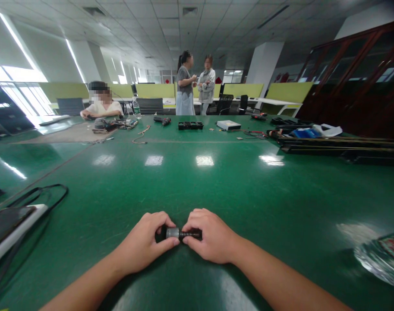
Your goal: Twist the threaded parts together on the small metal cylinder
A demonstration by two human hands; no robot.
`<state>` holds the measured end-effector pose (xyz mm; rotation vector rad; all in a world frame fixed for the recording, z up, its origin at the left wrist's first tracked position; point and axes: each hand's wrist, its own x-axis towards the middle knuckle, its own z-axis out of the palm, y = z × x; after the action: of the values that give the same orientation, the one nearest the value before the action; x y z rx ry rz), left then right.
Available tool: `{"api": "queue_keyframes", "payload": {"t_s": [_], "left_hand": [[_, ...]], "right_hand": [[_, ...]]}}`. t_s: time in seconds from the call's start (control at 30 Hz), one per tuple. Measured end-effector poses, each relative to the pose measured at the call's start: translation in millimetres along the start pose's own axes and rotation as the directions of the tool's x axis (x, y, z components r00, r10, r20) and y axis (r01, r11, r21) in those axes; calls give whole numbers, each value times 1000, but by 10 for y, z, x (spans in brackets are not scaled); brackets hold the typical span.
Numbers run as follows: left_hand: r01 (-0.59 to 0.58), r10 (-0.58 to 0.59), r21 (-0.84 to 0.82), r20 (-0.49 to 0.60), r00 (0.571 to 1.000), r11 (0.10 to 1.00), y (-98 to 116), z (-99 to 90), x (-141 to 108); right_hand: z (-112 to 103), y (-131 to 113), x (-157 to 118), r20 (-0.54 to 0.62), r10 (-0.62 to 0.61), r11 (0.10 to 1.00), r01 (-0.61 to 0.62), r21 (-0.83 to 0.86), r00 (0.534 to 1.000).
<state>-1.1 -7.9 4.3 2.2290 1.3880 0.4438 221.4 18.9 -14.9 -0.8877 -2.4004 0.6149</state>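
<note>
Just above the green tabletop, or resting on it, a short metal piece lies level between my two hands. Its left part is a smooth silver cylinder [173,233], which my left hand [148,236] pinches between thumb and fingers. From the cylinder's right side runs a dark ridged shaft [190,234], like a screw thread. My right hand [209,235] is closed on this shaft, thumb below and fingers above. The shaft's far end is partly hidden by my right palm. Whether the piece touches the table I cannot tell.
A white power strip [18,233] with a phone and black cables lies at left. A glass dish [382,259] stands at right. Farther back are a power drill [162,121], a black frame [190,125] and long dark rails [329,149]. A person [102,106] sits across the table.
</note>
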Motion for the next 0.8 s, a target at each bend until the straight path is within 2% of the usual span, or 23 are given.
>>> {"api": "queue_keyframes", "payload": {"t_s": [0.27,0.63,0.8], "left_hand": [[7,-7,7,3,1000,1000,14,-10,-4],[41,-40,-20,35,999,999,17,-40,2],[59,-58,-27,39,998,998,21,-55,2]], "right_hand": [[-50,-5,-8,9,28,999,-28,24,1000],[-140,122,-16,31,53,999,-53,-7,998],[-239,253,-8,-52,201,976,-204,-71,978]]}}
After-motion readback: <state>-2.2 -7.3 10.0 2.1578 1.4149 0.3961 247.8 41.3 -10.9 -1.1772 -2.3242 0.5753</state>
